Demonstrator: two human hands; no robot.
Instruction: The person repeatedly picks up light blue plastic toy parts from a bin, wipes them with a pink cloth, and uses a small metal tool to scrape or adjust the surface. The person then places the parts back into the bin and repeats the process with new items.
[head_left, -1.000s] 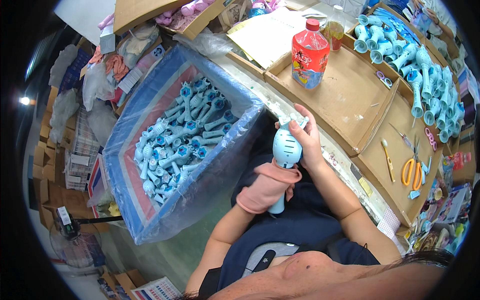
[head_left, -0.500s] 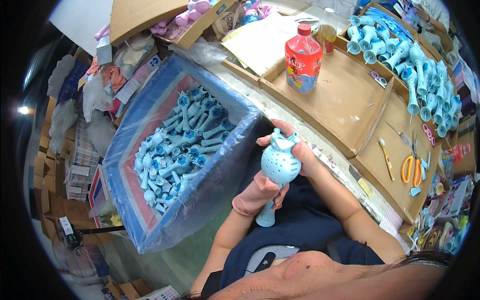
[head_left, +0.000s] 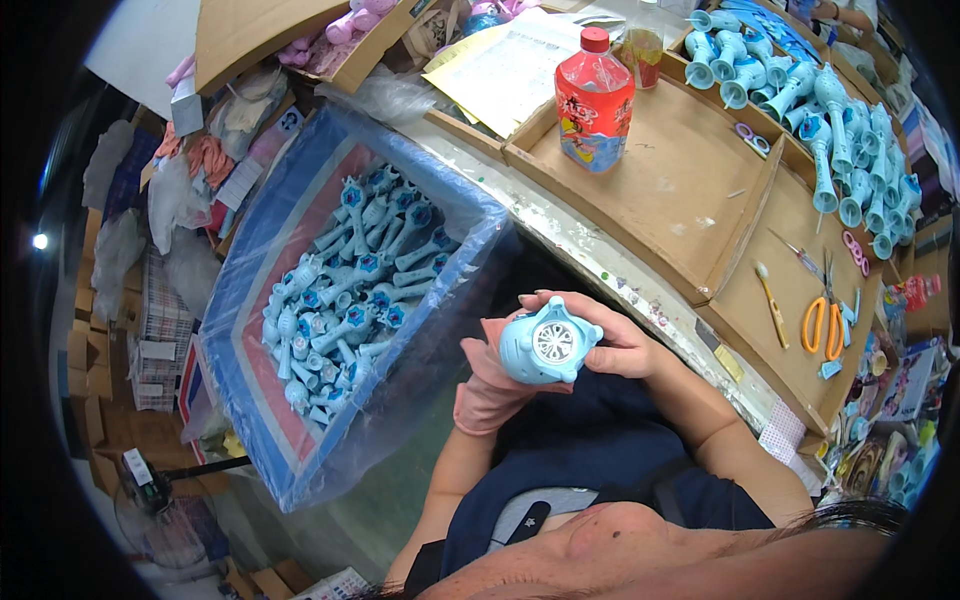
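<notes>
Light-blue toy fan head [head_left: 545,345] sits between my two hands at the centre of the frame, just below the near edge of the wooden worktable [head_left: 640,190]. A second ago I had it standing up with its handle pointing down toward my lap; now I have tipped it so the round white grille in its face looks straight up at me and the handle is hidden behind it. My left hand [head_left: 490,385], in a pink glove, cups it from underneath with the fingers curled closed against its back. My right hand [head_left: 605,335], bare, wraps over its right side, fingers closed on the shell and thumb near the grille. With the face turned up, I judge that I am checking or working on the front of this piece. To the left of the frame the big plastic-lined blue bin [head_left: 250,330] holds a heap of similar blue wand toys [head_left: 350,290]. More blue fan toys [head_left: 840,130] lie at the upper right, a red bottle [head_left: 593,95] stands at the top centre, and orange-handled scissors [head_left: 825,320] lie at the right.
</notes>
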